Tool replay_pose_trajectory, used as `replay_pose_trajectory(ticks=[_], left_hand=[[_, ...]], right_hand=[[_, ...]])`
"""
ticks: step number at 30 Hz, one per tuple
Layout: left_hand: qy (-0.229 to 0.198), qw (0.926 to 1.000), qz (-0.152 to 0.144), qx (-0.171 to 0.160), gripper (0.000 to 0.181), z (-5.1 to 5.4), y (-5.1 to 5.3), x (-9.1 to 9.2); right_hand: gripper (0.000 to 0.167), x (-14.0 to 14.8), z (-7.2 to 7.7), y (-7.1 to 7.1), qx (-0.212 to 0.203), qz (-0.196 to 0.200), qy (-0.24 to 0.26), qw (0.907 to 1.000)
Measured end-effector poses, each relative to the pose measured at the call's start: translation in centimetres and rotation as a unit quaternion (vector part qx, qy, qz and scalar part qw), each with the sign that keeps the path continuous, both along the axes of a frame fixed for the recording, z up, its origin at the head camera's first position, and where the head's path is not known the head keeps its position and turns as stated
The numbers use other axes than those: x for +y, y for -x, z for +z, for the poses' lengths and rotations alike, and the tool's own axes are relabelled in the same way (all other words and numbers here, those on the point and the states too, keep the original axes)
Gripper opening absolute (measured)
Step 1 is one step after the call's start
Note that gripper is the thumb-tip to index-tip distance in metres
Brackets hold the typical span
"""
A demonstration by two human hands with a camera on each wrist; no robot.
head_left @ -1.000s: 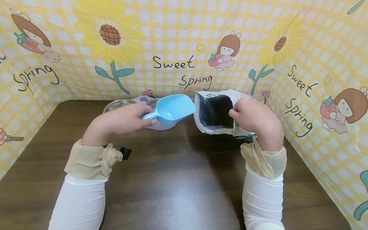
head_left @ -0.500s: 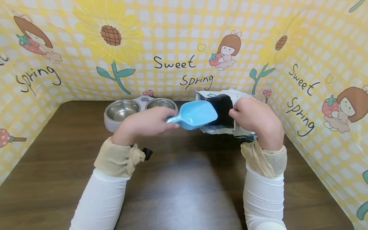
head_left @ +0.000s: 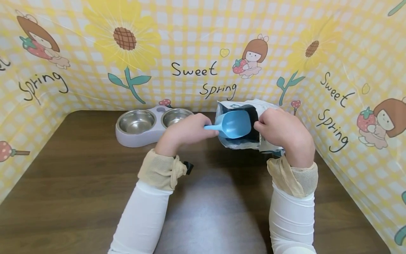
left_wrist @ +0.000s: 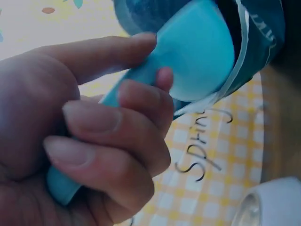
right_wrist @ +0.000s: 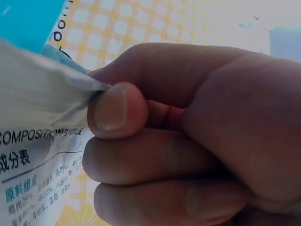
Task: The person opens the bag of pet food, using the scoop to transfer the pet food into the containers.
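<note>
My left hand [head_left: 190,130] grips the handle of a light blue scoop [head_left: 236,124]. In the left wrist view the fingers curl round the scoop's handle [left_wrist: 110,96]. The scoop's bowl is at the mouth of a white bag [head_left: 222,106] with a dark inside, and its hollow shows no food in it. My right hand [head_left: 283,132] pinches the bag's edge between thumb and forefinger, as the right wrist view shows; the bag [right_wrist: 37,103] bears printed text there. The bag's contents are hidden behind the scoop.
A pale lilac double pet bowl [head_left: 133,139] with two steel dishes stands at the back, left of the bag; my left hand partly covers it. A yellow checked cloth [head_left: 196,38] walls in the back and sides of the brown wooden table [head_left: 203,211].
My left hand has moved right with the scoop, from in front of the double bowl to the bag's mouth, uncovering the left dish. The right hand has kept its pinch on the bag.
</note>
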State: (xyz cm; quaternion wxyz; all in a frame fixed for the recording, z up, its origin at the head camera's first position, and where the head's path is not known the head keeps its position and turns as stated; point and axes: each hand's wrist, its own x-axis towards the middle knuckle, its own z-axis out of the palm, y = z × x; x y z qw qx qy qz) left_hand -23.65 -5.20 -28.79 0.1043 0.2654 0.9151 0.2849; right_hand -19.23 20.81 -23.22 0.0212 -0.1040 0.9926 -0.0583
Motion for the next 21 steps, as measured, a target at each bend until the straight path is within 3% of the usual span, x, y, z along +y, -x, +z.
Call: replay_pose_trajectory(ticks=[4,7,14,21], left_hand=[[-0.019,0.9995,-0.005,-0.023,0.027,-0.6,0.6,1.3],[-0.015,0.9997,-0.002,-0.022,0.023,-1.0,0.8,1.8],[0.038,0.9980,-0.004,0.050,0.025,-1.7,1.0,3.3],[0.074,0.9906,0.023,0.113,0.022,-3.0,0.8,5.3]], right_hand=[[0.048,0.0,0.0,0.0,-0.003,-0.003,0.006,1.0000],[0.048,0.1,0.0,-0.1,0.001,-0.001,0.006,1.0000],[0.048,0.1,-0.1,-0.1,0.009,0.008,0.003,0.9999],[0.045,0.1,0.0,-0.1,0.009,0.008,-0.006,0.9999]])
